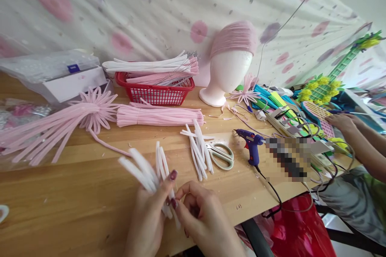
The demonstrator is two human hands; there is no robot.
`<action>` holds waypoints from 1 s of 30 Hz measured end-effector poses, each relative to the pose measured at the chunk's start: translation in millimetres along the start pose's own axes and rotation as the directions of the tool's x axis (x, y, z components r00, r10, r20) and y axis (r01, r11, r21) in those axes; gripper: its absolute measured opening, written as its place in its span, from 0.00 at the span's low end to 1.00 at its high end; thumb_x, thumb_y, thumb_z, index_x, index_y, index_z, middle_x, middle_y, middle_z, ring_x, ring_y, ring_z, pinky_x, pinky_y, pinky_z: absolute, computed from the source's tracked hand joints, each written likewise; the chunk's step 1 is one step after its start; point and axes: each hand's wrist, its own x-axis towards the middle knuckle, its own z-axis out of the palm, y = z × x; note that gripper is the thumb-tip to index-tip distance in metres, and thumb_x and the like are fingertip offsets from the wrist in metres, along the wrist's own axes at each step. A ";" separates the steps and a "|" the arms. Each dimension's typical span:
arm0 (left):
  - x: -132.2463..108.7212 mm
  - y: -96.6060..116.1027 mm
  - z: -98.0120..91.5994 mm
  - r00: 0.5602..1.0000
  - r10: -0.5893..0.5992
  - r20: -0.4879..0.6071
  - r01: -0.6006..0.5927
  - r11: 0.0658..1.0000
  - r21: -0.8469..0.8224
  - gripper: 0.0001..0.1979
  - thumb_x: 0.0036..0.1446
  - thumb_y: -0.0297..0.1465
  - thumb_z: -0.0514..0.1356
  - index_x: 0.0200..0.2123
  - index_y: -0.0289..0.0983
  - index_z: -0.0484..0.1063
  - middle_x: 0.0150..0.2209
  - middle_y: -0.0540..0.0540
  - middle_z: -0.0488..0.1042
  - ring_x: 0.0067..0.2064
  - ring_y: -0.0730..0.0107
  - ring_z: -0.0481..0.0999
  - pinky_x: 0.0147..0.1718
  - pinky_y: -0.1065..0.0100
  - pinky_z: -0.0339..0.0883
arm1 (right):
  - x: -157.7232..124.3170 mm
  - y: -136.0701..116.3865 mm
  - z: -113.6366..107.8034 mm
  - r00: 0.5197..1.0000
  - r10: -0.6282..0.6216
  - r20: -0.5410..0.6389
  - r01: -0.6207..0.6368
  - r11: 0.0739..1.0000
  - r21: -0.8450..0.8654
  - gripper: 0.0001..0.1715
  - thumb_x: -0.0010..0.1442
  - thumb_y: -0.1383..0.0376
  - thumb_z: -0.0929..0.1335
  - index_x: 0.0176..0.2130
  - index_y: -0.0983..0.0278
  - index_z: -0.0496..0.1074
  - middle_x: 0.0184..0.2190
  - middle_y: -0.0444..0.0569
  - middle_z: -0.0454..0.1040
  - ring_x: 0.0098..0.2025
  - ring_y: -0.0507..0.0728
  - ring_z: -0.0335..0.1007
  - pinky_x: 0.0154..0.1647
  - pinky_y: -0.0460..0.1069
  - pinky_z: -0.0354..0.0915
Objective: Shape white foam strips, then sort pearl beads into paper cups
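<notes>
My left hand (149, 219) is closed around a fan of several white pipe cleaners (144, 170) that stick up and to the left. My right hand (203, 217) is curled beside it, fingertips pinching the lower ends of the same bunch. Both hands hover over the near edge of the wooden table (75, 196). A loose pile of white pipe cleaners (197, 148) lies just beyond, with pale green scissors (221, 154) beside it.
A blue glue gun (251, 144) lies right of the scissors, its black cord trailing off the edge. Pink pipe cleaner bundles (158, 114), a pink flower shape (93, 112), a red basket (155, 90) and a foam head (227, 70) stand behind. Another person's hands (342, 122) work at the right.
</notes>
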 end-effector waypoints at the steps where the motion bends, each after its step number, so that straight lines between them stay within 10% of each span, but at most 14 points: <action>1: 0.2 -1.8 -0.2 0.999 -0.049 -0.004 0.049 0.999 0.003 0.24 0.32 0.36 0.78 0.31 0.36 0.72 0.23 0.56 0.65 0.23 0.79 0.64 0.22 0.75 0.62 | 0.3 -1.0 0.4 0.999 -0.044 0.022 0.044 0.999 0.005 0.06 0.61 0.63 0.65 0.34 0.62 0.70 0.17 0.35 0.63 0.19 0.49 0.57 0.22 0.43 0.53; 5: 1.4 -0.7 -0.7 0.995 -0.076 -0.057 0.071 0.993 -0.091 0.27 0.32 0.44 0.77 0.25 0.37 0.66 0.25 0.55 0.69 0.24 0.77 0.67 0.22 0.75 0.66 | 11.6 8.1 -11.4 0.976 -0.097 -0.193 0.056 0.976 -0.209 0.15 0.66 0.55 0.63 0.34 0.62 0.71 0.22 0.42 0.69 0.23 0.53 0.65 0.25 0.46 0.57; 9: 2.5 8.9 -0.1 0.999 -0.029 -0.016 0.026 0.984 -0.179 0.29 0.32 0.46 0.77 0.22 0.38 0.61 0.20 0.58 0.62 0.21 0.79 0.63 0.20 0.76 0.64 | 26.4 30.6 -30.5 0.848 -0.171 -0.502 -0.184 0.792 -0.582 0.10 0.62 0.59 0.65 0.35 0.63 0.68 0.31 0.55 0.76 0.34 0.64 0.72 0.33 0.53 0.61; 14: 1.5 7.8 0.4 0.997 -0.080 0.013 0.081 0.986 -0.146 0.27 0.37 0.43 0.76 0.21 0.38 0.60 0.15 0.61 0.53 0.16 0.83 0.52 0.16 0.77 0.55 | 23.8 36.6 -39.5 0.888 -0.057 -0.456 -0.176 0.875 -0.451 0.10 0.63 0.60 0.62 0.31 0.60 0.66 0.27 0.49 0.76 0.29 0.61 0.72 0.30 0.51 0.60; 24: 0.5 -9.1 -2.3 0.987 -0.073 0.143 0.069 0.997 0.030 0.21 0.41 0.39 0.75 0.33 0.36 0.72 0.23 0.56 0.63 0.24 0.77 0.64 0.23 0.75 0.63 | 2.8 10.1 -3.9 0.937 -0.078 -0.342 0.103 0.993 0.055 0.17 0.67 0.52 0.63 0.33 0.61 0.65 0.19 0.40 0.68 0.21 0.52 0.65 0.22 0.44 0.57; 30: 0.0 3.3 2.2 0.996 -0.066 -0.059 0.056 0.985 -0.162 0.25 0.32 0.39 0.77 0.23 0.38 0.64 0.23 0.56 0.64 0.25 0.77 0.64 0.22 0.77 0.65 | 0.8 10.3 5.7 0.971 -0.170 -0.170 0.141 0.976 -0.166 0.22 0.70 0.54 0.58 0.29 0.61 0.66 0.23 0.44 0.69 0.26 0.54 0.66 0.27 0.47 0.58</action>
